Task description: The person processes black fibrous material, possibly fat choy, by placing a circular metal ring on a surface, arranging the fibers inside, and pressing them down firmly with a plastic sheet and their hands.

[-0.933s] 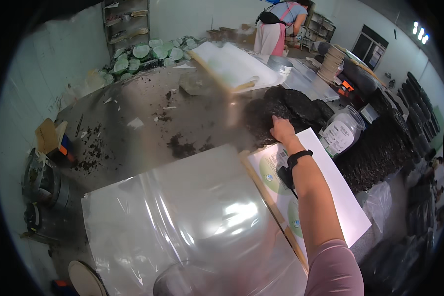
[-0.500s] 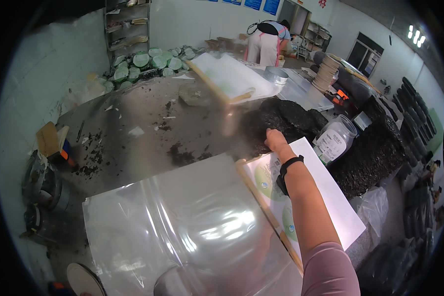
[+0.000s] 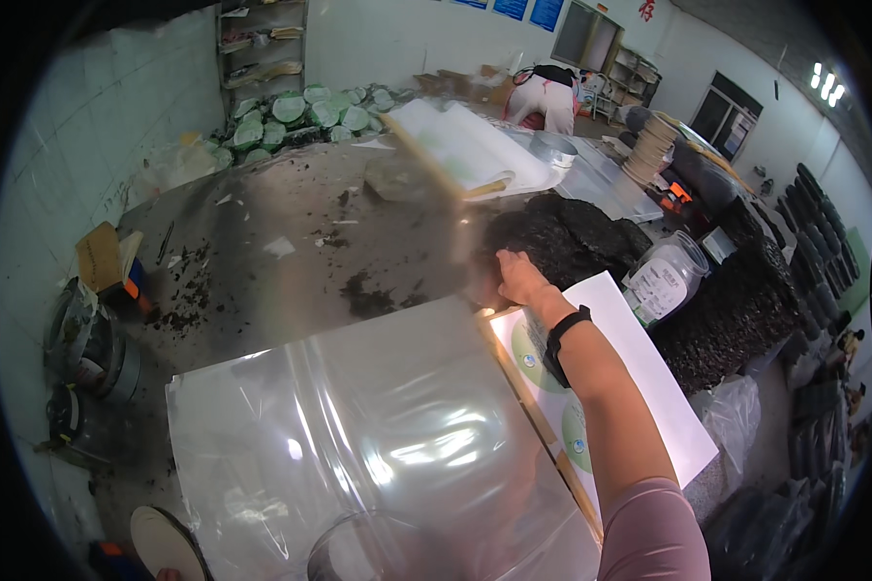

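My right hand (image 3: 523, 278) reaches forward at the near edge of a dark, crumpled black mass (image 3: 562, 232). Its fingers stretch out apart, and I see nothing gripped in them; blur hides whether the fingertips touch the mass. Below the wrist, with its black band, lie white sheets (image 3: 639, 368) printed with green round designs. A stack of glossy clear plastic sheets (image 3: 378, 407) covers the near table. Of my left hand (image 3: 168, 574), only a fingertip shows at the bottom edge, overlapping a round beige disc (image 3: 165, 537); the other fingers are hidden. A clear round rim (image 3: 378, 528) shows at the plastic's near side.
To the right stand a clear labelled jar (image 3: 664, 281) and a rough black block (image 3: 731, 320). White foam sheets (image 3: 465, 145) and a tape roll (image 3: 552, 150) lie farther back. Black crumbs dot the grey table (image 3: 291, 194). A person (image 3: 545, 97) bends over in the background.
My right hand has shifted slightly left, and its curled fingers have stretched out. The person behind has bent lower. The view has tilted slightly.
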A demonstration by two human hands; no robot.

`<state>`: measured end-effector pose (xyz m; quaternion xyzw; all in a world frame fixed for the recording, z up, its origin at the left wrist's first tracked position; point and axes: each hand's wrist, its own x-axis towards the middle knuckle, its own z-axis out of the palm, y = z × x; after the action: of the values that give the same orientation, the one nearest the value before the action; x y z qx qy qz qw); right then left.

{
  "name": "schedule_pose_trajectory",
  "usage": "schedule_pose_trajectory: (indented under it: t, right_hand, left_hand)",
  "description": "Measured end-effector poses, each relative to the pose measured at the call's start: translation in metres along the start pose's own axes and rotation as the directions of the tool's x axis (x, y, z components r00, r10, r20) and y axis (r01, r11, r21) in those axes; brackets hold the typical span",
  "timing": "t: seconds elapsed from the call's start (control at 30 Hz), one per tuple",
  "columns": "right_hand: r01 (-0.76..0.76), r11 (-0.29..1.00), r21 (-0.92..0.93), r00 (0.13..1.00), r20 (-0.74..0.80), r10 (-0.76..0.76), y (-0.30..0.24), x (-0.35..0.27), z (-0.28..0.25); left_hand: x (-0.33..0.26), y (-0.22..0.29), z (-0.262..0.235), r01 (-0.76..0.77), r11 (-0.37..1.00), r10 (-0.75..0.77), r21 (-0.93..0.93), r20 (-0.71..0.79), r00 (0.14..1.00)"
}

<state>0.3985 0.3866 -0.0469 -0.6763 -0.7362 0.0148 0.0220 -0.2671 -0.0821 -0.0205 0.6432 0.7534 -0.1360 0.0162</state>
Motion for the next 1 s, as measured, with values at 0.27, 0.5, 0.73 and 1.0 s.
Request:
schedule_pose_trajectory:
  t: [0.27, 0.5, 0.73, 1.0]
  right_hand:
    - [-0.117, 0.965, -0.235, 0.993, -0.037, 0.111, 0.004, 0.013, 0.016]
    - [-0.254, 0.955, -0.151, 0.956, -0.190, 0.224, -0.017, 0.005, 0.026]
    - [-0.193, 0.981, -0.022, 0.968, -0.164, 0.187, -0.019, 0.002, 0.002]
    - [-0.009, 0.842, 0.539, 0.408, -0.767, 0.495, 0.024, -0.066, -0.069]
  left_hand:
    - [0.007, 0.008, -0.014, 0.032, 0.999, -0.031, -0.024, 0.043, 0.999]
    - [0.003, -0.003, -0.010, 0.003, 0.999, 0.002, -0.054, 0.091, 0.996]
    - [0.000, -0.026, 0.014, 0.045, 0.998, -0.036, -0.041, 0.200, 0.979]
    - [-0.005, -0.049, 0.045, -0.162, 0.986, 0.157, 0.048, 0.092, 0.983]
